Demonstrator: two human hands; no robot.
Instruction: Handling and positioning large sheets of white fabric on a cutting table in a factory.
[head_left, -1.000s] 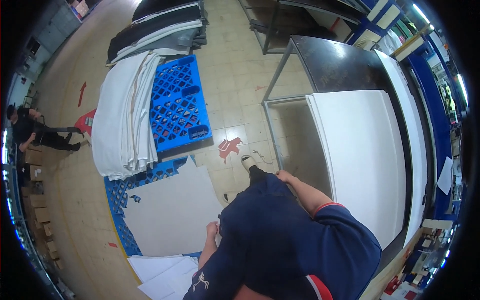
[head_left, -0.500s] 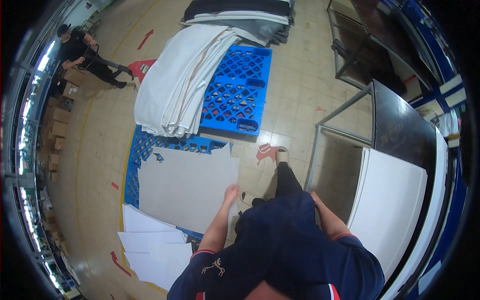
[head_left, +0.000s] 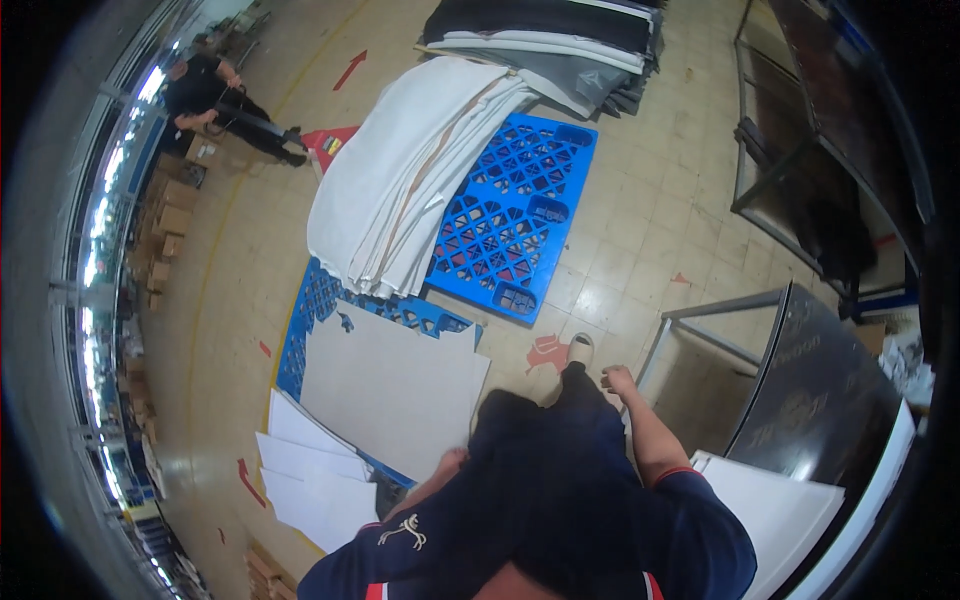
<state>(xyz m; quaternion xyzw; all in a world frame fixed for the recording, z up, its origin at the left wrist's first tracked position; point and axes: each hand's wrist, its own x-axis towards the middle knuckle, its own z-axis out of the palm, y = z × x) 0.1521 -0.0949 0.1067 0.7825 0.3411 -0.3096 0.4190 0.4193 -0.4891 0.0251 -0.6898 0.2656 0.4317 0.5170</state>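
Note:
My left hand (head_left: pixel 452 462) hangs low beside my body, near the right edge of a large grey sheet (head_left: pixel 390 380) lying on a blue plastic pallet (head_left: pixel 296 335). My dark clothing hides part of its fingers. Ahead of my right hip is my right hand (head_left: pixel 618 381), its fingers loosely bent with nothing seen in them. It is apart from the metal-framed table (head_left: pixel 655 350) to its right. White sheets (head_left: pixel 315 490) lie fanned out at the near end of the grey one.
A second blue pallet (head_left: pixel 570 200) carries draped white sheets (head_left: pixel 400 160); dark and grey material (head_left: pixel 560 45) lies beyond. At the far left a person (head_left: pixel 215 100) holds a red pallet truck (head_left: pixel 325 143). White panels (head_left: pixel 770 510) lean by the dark tabletop (head_left: pixel 800 400) at right.
My body has turned and moved forward, so the pallets sit further right in view. My right hand has swung forward; my left has dropped back toward my body.

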